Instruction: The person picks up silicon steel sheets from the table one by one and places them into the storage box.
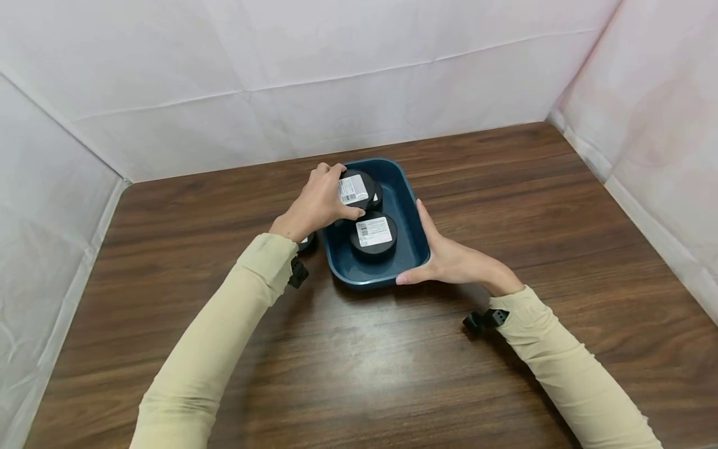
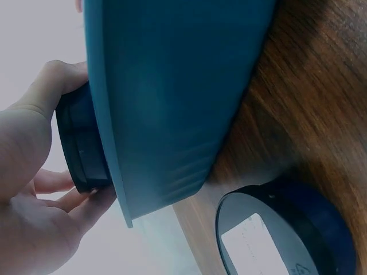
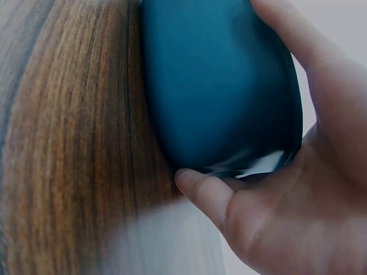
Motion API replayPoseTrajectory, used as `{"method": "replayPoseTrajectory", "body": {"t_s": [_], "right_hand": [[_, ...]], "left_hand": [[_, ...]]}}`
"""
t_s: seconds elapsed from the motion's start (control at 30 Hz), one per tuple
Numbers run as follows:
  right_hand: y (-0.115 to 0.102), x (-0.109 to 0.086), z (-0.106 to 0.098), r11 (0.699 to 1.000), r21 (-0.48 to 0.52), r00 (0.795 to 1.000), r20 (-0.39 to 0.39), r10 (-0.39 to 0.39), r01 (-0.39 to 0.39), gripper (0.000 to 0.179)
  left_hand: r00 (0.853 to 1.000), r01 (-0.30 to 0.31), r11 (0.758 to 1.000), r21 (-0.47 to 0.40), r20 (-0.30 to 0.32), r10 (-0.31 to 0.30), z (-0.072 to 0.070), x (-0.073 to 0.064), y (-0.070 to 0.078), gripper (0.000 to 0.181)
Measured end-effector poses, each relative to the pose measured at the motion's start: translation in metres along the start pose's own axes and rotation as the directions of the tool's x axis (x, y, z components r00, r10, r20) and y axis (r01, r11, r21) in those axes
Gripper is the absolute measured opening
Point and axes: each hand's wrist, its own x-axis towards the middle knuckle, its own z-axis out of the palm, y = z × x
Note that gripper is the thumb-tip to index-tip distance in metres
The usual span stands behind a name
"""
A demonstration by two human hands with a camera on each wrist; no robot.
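My left hand [image 1: 315,202] grips a round, flat black container [image 1: 354,189] with a white label on top, over the left part of a dark blue tray [image 1: 405,209]. The left wrist view shows the container [image 2: 80,140] between thumb and fingers, just above the tray's rim. In the tray sits a labelled black container [image 1: 374,237] near the front; another [image 1: 378,196] is mostly hidden behind the held one. My right hand [image 1: 451,259] holds the tray's near right corner, thumb along the front side and fingers along the right side.
Another black container [image 2: 321,229] with a white label stands on the wooden table [image 1: 359,374], just outside the tray's left side and partly hidden by my left wrist in the head view. White sheeting [image 1: 336,75] hangs behind the table and at both sides.
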Motion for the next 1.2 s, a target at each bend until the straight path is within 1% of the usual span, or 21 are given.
{"method": "replayPoseTrajectory", "body": {"t_s": [0.27, 0.43, 0.63, 0.9, 1.07, 1.2], "right_hand": [[0.002, -0.002, -0.001, 1.0, 0.006, 1.0, -0.014, 0.008, -0.008, 0.137], [0.002, -0.002, -0.001, 1.0, 0.014, 1.0, -0.002, 0.007, -0.007, 0.137], [0.003, -0.003, -0.002, 1.0, 0.014, 1.0, 0.007, 0.025, -0.025, 0.137], [0.004, -0.004, -0.003, 1.0, 0.008, 1.0, 0.009, 0.007, -0.007, 0.137], [0.005, -0.004, -0.003, 1.0, 0.012, 1.0, 0.007, -0.002, 0.002, 0.137], [0.005, -0.004, -0.004, 1.0, 0.011, 1.0, 0.01, -0.007, 0.007, 0.136]], "left_hand": [[1.0, 0.016, 0.999, 0.028, 0.021, -0.016, 0.001, 0.007, 0.003, 0.091], [0.999, 0.024, 0.999, 0.033, 0.033, -0.025, 0.002, 0.009, 0.005, 0.091], [0.999, 0.03, 0.999, 0.033, 0.035, -0.031, 0.004, 0.012, 0.006, 0.091], [0.999, 0.028, 0.999, 0.046, 0.041, -0.03, 0.007, 0.018, 0.009, 0.092], [0.998, 0.032, 0.998, 0.045, 0.055, -0.034, 0.008, 0.019, 0.011, 0.092], [0.997, 0.024, 0.999, 0.046, 0.067, -0.027, 0.009, 0.021, 0.013, 0.092]]}}
